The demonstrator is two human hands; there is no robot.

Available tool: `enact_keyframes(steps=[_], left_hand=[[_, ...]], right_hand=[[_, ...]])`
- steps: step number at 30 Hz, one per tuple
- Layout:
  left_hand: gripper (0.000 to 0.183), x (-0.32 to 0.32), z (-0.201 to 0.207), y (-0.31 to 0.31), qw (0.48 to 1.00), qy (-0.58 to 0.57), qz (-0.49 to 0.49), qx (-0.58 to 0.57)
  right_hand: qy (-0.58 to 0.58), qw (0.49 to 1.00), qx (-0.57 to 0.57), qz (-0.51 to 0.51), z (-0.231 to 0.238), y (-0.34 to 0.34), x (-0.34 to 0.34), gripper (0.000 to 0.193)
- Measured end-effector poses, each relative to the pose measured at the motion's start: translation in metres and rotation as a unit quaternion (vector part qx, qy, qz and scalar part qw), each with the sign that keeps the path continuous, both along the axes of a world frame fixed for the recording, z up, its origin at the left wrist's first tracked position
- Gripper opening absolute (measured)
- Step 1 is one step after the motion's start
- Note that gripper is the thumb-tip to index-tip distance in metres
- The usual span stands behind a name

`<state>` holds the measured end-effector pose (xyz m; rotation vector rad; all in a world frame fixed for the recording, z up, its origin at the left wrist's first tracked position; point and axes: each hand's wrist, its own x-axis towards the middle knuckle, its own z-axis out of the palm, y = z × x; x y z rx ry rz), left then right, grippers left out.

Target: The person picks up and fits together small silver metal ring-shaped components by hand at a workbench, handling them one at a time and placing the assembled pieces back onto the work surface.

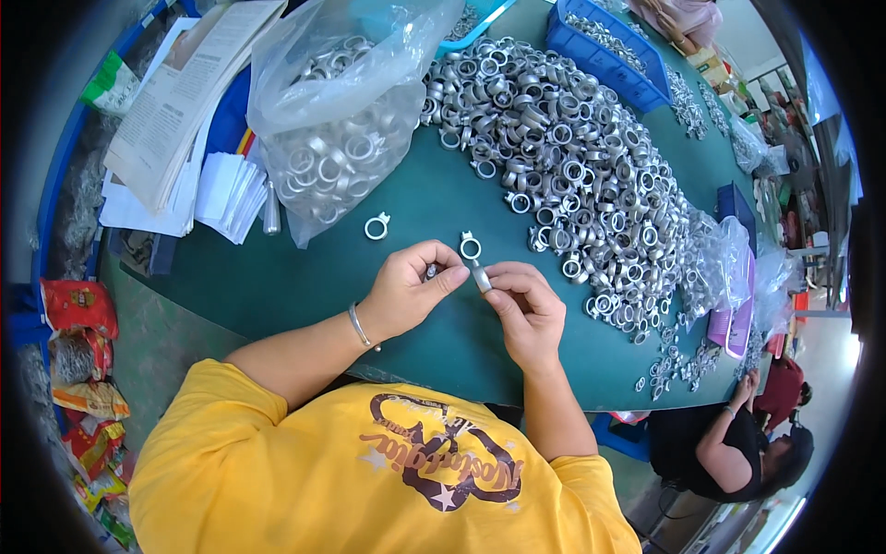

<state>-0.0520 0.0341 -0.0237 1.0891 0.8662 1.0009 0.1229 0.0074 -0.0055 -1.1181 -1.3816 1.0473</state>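
Between the thumb and fingers of my right hand (528, 309) is a silver metal ring clamp (482, 278), turned nearly edge-on. My left hand (411, 288) is closed, its thumb and forefinger pinched together close beside that clamp. A small shiny metal piece (431, 270) shows inside the curl of the left fingers; its exact kind is too small to make out. Just beyond my fingertips, a loose ring clamp (471, 246) lies face-up on the green table. Another single clamp (376, 226) rests to the left, apart from both hands.
A large heap of ring clamps (563, 157) spreads over the green tabletop (277, 286) to the right. Behind are a clear bag of clamps (337, 138) and a blue crate (609, 51). Papers (175, 120) lie at left. Another person (729, 443) sits at right.
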Motion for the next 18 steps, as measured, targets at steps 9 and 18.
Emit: enact_keyframes(steps=[9, 18], left_hand=[[0.01, 0.004, 0.006, -0.003, 0.978, 0.052, -0.013, 0.201], [0.012, 0.005, 0.011, -0.004, 0.953, 0.087, -0.019, 0.291]], right_hand=[[0.039, 0.997, 0.058, -0.026, -0.004, -0.004, -0.006, 0.019], [0.143, 0.98, -0.131, 0.048, 0.001, -0.01, 0.0, 0.024]])
